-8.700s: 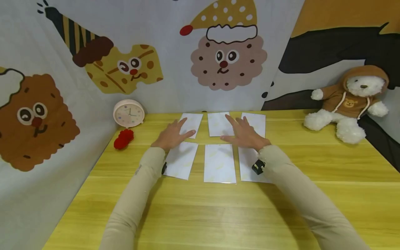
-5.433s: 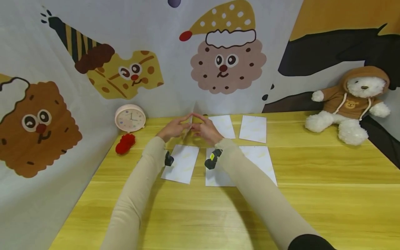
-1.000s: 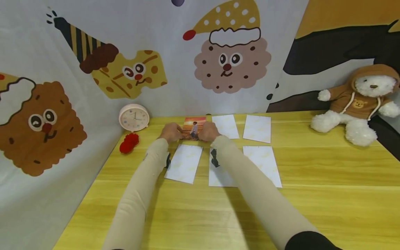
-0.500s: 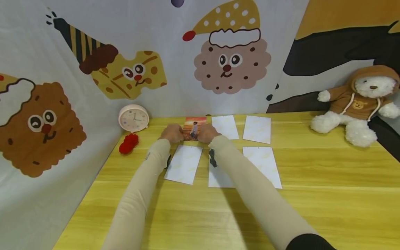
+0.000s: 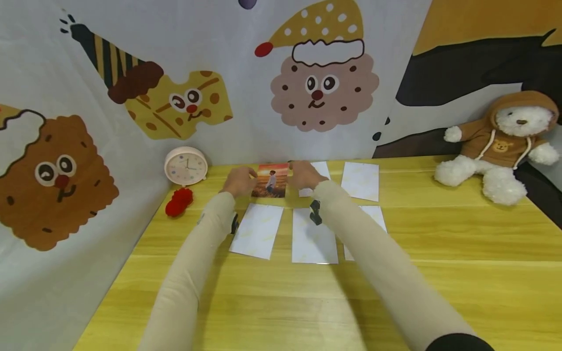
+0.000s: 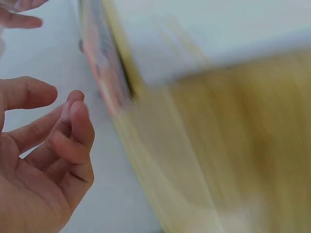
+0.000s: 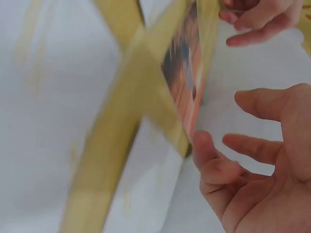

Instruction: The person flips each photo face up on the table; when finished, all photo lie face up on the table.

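Observation:
A photo card lies picture side up at the back left of the table, showing a figure against an orange sunset. My left hand is at its left edge, with fingers loosely bent and nothing between them in the left wrist view. My right hand is by its right side, partly over a white-backed card. In the right wrist view, that hand's thumb and fingers stand apart and hold nothing. More white-backed cards lie at the back right and in a front row.
A pink round clock and a red fuzzy object stand at the back left. A white plush bear in a brown hoodie sits at the back right. A printed cloth hangs behind the wooden table.
The back-left card, white side up at first, was raised between both hands and now lies picture up. Since half a second ago, my hands have loosened from it; the right moved right.

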### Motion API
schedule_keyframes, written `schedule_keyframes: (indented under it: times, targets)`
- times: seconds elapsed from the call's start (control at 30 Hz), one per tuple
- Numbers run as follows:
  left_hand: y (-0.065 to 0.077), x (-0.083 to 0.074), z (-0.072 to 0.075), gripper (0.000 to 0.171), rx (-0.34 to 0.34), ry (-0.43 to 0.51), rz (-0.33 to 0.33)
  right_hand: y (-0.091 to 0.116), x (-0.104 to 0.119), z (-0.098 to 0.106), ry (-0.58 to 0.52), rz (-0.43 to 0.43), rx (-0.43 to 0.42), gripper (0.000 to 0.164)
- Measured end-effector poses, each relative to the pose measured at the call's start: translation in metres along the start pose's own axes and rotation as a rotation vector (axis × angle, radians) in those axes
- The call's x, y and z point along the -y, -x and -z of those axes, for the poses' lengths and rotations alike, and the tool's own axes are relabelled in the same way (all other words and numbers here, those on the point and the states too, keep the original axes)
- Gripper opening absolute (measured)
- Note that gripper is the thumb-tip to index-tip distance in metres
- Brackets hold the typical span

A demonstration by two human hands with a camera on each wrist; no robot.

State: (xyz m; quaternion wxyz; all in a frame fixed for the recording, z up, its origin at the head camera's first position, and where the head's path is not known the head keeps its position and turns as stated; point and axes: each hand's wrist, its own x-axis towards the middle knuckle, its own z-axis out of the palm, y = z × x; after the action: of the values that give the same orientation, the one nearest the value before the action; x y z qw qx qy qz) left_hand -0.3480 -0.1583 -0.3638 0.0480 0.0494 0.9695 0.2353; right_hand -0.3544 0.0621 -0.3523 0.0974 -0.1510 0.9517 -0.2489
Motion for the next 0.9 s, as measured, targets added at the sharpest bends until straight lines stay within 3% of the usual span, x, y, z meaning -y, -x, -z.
schedule_keyframes:
  times: [0.2,0.3,0.47,0.67,0.8,0.9]
  targets:
    - [0.003,-0.031,-0.007,0.035,0.011,0.267,-0.026,0.015,-0.029,0.025,0.061,0.026,-0.056,0.050]
    - [0.005,-0.047,-0.013,0.036,0.042,0.330,-0.036,0.023,-0.044,0.034,0.028,0.012,-0.074,0.048]
    - [0.004,-0.066,-0.026,0.036,0.060,0.320,-0.087,0.032,-0.070,0.041,-0.093,-0.039,-0.065,0.050]
    - [0.003,-0.076,-0.042,0.035,0.109,0.309,-0.111,0.037,-0.093,0.032,-0.142,-0.096,-0.046,0.050]
    - [0.002,-0.080,-0.050,0.030,0.100,0.306,-0.077,0.036,-0.093,0.026,-0.157,-0.122,-0.059,0.050]
    - [-0.001,-0.086,-0.056,0.031,0.080,0.217,-0.052,0.037,-0.091,0.023,-0.157,-0.153,-0.064,0.051]
